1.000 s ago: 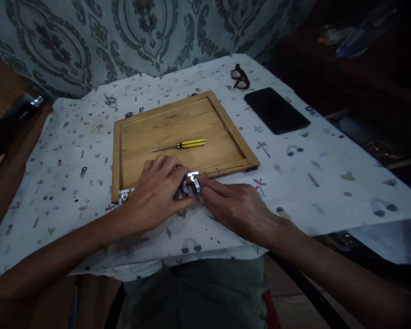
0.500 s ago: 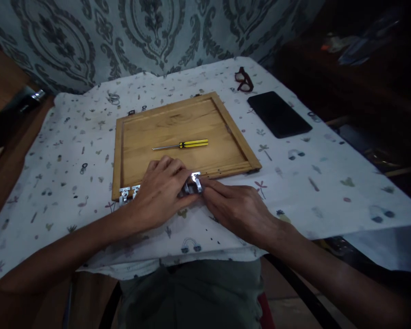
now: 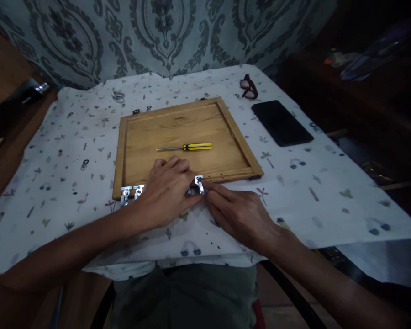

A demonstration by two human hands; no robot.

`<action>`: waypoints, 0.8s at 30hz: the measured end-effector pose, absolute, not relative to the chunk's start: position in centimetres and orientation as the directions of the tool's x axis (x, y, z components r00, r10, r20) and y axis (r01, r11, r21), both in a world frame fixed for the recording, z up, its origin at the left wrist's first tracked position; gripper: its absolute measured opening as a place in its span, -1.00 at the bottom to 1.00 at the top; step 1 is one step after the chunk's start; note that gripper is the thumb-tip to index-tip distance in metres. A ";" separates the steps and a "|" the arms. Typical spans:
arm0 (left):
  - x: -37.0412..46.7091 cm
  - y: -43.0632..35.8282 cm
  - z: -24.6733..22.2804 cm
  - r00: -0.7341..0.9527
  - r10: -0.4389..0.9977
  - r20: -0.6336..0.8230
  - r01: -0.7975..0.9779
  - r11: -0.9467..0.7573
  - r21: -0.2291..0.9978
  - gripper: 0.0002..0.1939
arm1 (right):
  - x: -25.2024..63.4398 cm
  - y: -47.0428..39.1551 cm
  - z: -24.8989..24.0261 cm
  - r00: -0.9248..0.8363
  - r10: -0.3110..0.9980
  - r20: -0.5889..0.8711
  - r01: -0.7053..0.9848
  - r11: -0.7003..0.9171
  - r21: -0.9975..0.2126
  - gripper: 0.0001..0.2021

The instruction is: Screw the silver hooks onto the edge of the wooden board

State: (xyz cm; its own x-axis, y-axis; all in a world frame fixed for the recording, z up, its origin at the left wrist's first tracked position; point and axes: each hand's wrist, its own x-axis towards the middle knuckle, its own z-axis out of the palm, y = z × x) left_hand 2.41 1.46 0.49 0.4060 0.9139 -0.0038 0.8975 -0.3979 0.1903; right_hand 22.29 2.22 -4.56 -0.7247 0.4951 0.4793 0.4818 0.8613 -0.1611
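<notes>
L hand (image 3: 171, 192) gripped metal hinge (image 3: 200, 183) at near edge of wood panel (image 3: 178, 128), obscuring part of edge; R hand (image 3: 238, 208) bunched against hinge, grip unclear. Screwdriver (image 3: 197, 146) lay mid-panel; specs (image 3: 248, 87), then blk. tablet (image 3: 282, 123), lay to R.

No lettering, brand, number or sign can be read here.

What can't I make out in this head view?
Head view: part of the curved silver metal fitting between the hands, covered by the bare left hand.
Head view: whether the bare right hand grips anything small, hidden by its fingers.
Head view: tip shape of the slim yellow-and-black screwdriver, too small.
</notes>
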 end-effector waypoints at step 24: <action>2.7 1.6 0.6 0.383 0.923 -0.029 0.905 -0.369 0.211 -0.64 | 23.0 7.9 -1.8 -0.553 0.690 0.467 0.618 0.715 -0.326 -0.87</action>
State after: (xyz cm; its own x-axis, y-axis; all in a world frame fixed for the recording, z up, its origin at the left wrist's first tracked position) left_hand 2.65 1.61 0.60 0.3834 0.9231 -0.0295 0.9051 -0.3692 0.2108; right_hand 23.01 7.86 -1.78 -0.5525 0.6904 0.4669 0.6183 0.7152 -0.3260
